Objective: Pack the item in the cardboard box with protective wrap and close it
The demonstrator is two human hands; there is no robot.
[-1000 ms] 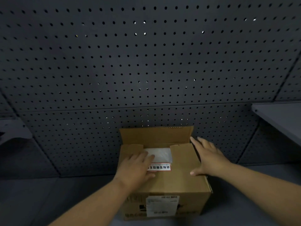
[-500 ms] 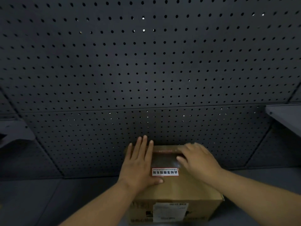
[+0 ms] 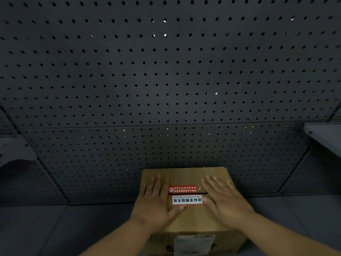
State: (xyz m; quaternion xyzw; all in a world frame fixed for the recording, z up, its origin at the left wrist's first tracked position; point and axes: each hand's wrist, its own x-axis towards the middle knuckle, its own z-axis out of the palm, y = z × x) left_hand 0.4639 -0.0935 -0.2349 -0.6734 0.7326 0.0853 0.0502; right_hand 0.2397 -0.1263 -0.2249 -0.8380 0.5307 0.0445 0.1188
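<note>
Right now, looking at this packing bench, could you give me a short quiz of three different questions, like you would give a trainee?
1. True or false: the top flaps of the cardboard box are folded down.
2. Multiple choice: where do the left hand and right hand lie? A) under the box B) flat on its top, either side of the labels C) on the pegboard
3. Fill in: the red label lies just beyond the ____ label with the red border.

Key: 1 true; 2 B; 3 white.
</note>
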